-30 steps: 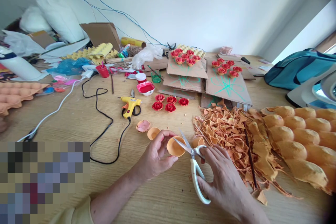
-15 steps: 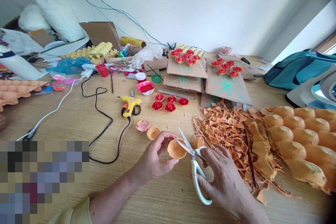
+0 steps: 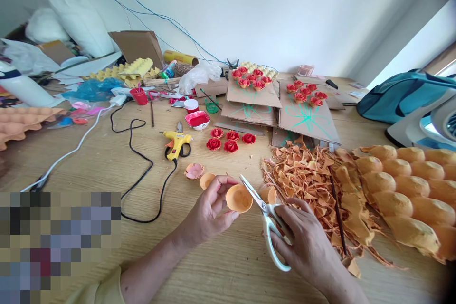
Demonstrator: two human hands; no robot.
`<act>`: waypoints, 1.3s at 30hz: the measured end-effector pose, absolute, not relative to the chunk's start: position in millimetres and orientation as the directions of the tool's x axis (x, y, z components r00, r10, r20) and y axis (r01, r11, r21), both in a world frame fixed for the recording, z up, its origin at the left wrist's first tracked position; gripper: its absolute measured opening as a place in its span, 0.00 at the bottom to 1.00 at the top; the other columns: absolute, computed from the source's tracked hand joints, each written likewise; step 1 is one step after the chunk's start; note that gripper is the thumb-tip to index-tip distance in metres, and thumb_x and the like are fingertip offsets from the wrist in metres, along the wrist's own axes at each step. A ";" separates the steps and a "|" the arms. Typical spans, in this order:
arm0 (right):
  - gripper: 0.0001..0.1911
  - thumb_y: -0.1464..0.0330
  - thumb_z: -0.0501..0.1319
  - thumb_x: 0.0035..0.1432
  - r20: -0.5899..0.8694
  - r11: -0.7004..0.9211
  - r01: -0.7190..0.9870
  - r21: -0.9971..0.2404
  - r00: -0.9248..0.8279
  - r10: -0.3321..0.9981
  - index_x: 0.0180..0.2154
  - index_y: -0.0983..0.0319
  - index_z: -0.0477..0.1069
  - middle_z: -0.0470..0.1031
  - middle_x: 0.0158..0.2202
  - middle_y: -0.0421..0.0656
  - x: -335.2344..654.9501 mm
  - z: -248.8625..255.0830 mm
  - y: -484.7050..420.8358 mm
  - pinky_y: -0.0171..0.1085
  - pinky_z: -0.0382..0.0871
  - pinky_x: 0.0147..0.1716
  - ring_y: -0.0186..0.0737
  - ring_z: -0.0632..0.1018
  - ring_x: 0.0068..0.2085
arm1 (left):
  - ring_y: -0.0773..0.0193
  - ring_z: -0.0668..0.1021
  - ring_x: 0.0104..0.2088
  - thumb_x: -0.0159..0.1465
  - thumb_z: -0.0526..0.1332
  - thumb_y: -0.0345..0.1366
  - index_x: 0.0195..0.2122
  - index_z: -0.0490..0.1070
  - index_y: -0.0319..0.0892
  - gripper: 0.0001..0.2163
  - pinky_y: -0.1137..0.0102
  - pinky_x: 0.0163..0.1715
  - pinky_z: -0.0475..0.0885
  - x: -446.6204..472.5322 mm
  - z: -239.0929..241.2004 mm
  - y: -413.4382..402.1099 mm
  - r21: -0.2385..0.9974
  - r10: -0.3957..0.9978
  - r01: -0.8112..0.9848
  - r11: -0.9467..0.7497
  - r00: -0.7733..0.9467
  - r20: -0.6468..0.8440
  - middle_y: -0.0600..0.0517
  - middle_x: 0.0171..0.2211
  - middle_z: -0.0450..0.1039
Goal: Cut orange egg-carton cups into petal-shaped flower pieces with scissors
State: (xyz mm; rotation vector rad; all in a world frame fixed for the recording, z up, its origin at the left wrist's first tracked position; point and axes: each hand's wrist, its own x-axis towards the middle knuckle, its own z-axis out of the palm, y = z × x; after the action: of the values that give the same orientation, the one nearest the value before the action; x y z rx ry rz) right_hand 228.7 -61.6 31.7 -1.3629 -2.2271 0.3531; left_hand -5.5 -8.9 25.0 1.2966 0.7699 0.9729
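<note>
An orange egg-carton cup is pinched between the thumb and fingers of my left hand, its hollow side facing me. My right hand grips white-handled scissors through their loops. The blades lie close together at the cup's right edge; whether they touch it I cannot tell. Behind the scissors rests another cut orange cup. Beyond my left hand sit a plain orange cup and a pinkish petalled cup.
Orange scraps are heaped to the right, beside an orange egg tray. A yellow glue gun lies left of several red paper roses. Farther back are a bowl of red paint and cardboard sheets bearing more roses.
The scissors have closed and drawn back; one blade lay over the cup's opening and now both are at its right edge. The cup has turned slightly in my left hand.
</note>
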 end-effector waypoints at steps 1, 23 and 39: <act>0.11 0.71 0.60 0.60 0.278 0.461 0.753 -0.470 -0.369 0.887 0.31 0.57 0.57 0.62 0.25 0.33 229.3 31.2 -61.3 0.46 0.63 0.50 0.34 0.66 0.26 | 0.59 0.74 0.49 0.57 0.65 0.29 0.49 0.64 0.46 0.19 0.62 0.51 0.72 -5.9 24.8 -8.4 0.987 0.907 -0.162 0.012 0.416 0.058 0.48 0.47 0.69; 0.11 0.64 0.63 0.58 0.223 0.417 0.786 -0.457 -0.352 0.909 0.35 0.58 0.60 0.69 0.33 0.40 225.8 32.8 -60.1 0.51 0.60 0.51 0.42 0.72 0.35 | 0.60 0.74 0.51 0.60 0.64 0.28 0.50 0.66 0.47 0.18 0.66 0.53 0.70 -4.7 21.7 -9.3 0.980 0.875 -0.200 -0.009 0.473 0.104 0.48 0.49 0.69; 0.14 0.63 0.55 0.66 0.187 0.334 0.719 -0.610 -0.279 0.942 0.28 0.58 0.57 0.67 0.27 0.40 227.2 28.2 -62.4 0.38 0.66 0.34 0.42 0.69 0.35 | 0.62 0.73 0.46 0.59 0.66 0.36 0.49 0.67 0.45 0.18 0.67 0.48 0.71 -7.1 30.6 -5.8 0.973 0.881 -0.221 0.068 0.471 0.045 0.50 0.45 0.69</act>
State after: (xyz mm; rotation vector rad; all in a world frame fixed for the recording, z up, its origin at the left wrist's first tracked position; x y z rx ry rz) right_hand 227.2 -62.4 28.2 -1.4525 -2.0833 0.5642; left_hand -7.1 -5.8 30.6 1.2245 0.6875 0.9370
